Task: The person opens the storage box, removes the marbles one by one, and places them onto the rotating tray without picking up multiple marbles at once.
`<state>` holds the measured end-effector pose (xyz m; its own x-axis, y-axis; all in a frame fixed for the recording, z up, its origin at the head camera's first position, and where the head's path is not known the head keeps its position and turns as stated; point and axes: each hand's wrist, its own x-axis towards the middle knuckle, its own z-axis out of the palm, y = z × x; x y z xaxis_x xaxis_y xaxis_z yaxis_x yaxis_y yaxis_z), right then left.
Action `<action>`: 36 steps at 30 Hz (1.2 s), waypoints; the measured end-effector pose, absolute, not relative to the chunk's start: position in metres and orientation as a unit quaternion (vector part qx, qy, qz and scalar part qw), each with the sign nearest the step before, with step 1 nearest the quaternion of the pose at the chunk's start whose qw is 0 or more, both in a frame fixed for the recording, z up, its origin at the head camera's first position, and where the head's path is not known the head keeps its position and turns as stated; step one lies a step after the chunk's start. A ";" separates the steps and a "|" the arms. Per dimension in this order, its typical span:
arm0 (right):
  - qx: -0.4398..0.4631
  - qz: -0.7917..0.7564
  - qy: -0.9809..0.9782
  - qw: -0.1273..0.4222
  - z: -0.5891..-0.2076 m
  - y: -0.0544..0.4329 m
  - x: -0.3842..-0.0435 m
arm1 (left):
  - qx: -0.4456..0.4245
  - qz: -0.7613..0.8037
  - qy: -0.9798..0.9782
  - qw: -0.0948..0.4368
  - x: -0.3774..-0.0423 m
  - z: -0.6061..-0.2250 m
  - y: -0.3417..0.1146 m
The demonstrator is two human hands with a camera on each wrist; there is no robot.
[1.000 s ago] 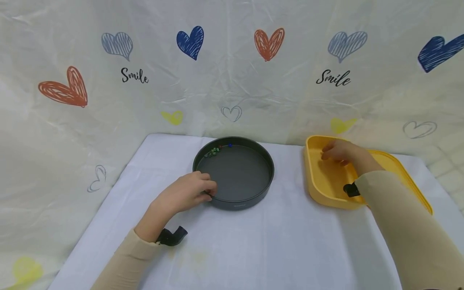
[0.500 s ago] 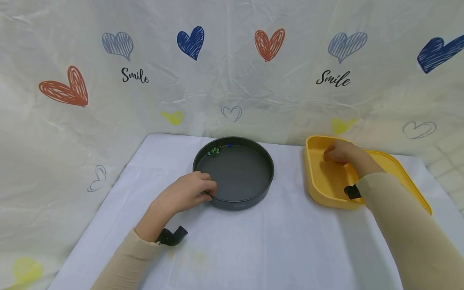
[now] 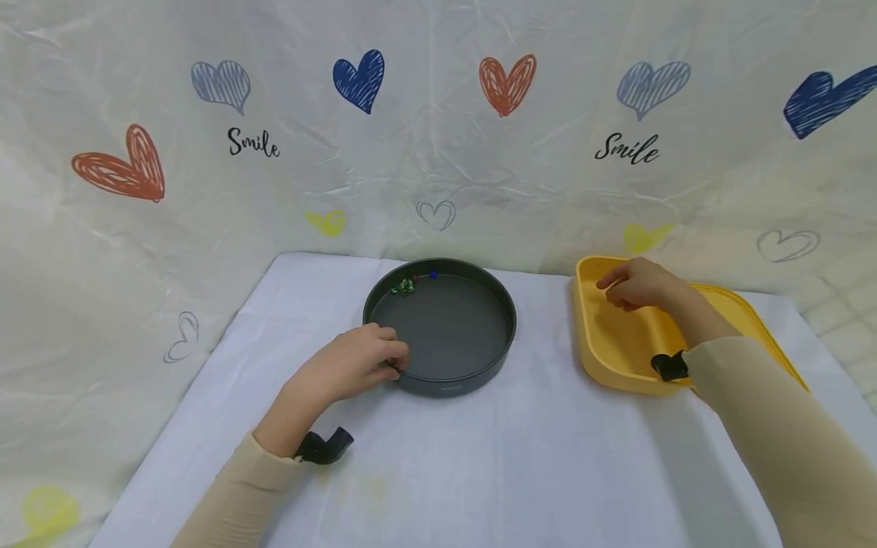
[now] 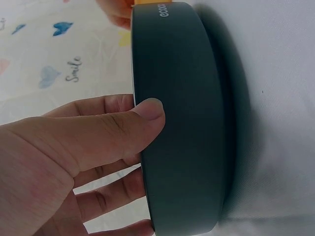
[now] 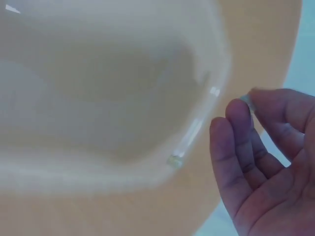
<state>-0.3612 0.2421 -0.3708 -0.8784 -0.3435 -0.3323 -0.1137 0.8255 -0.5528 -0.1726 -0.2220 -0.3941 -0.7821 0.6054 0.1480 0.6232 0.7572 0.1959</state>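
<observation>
My left hand (image 3: 359, 358) grips the near-left rim of a dark round baking pan (image 3: 445, 327); in the left wrist view the thumb (image 4: 147, 115) presses its outer wall and the fingers go inside. Several small green beads (image 3: 404, 286) lie bunched at the pan's far left, with a blue bead (image 3: 434, 275) close by. My right hand (image 3: 640, 285) is over the yellow container (image 3: 588, 335). In the right wrist view its thumb and a finger pinch a small pale bead-like piece (image 5: 247, 102), mostly hidden by the fingertips. A small greenish piece (image 5: 174, 161) lies in the container's corner.
A yellow lid-like panel (image 3: 747, 312) lies against the container's right side, partly behind the right sleeve. White cloth (image 3: 507, 457) covers the table, and a sheet printed with hearts (image 3: 438, 137) hangs behind. Black wrist mounts (image 3: 325, 447) stick out at both cuffs.
My right hand dips into the yellow container, then rises with its fingers pinched. The green beads have shifted slightly into a tighter bunch. My left hand keeps its grip on the pan.
</observation>
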 end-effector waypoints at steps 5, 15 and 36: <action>-0.127 -0.270 0.934 0.198 -0.364 0.235 -0.358 | -0.331 -0.118 -0.936 0.039 -0.172 -0.394 -0.222; -0.150 -0.299 0.925 0.182 -0.344 0.202 -0.341 | -0.329 -0.124 -0.936 0.029 -0.172 -0.394 -0.221; -0.236 -0.315 0.901 0.182 -0.335 0.126 -0.307 | -0.330 -0.119 -0.936 0.033 -0.172 -0.393 -0.221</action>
<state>-0.3071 0.1258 -0.3349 -0.8221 -0.5403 -0.1796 -0.3110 0.6903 -0.6532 -0.1720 -0.2207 -0.3929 -0.7802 0.6098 0.1393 0.6253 0.7541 0.2009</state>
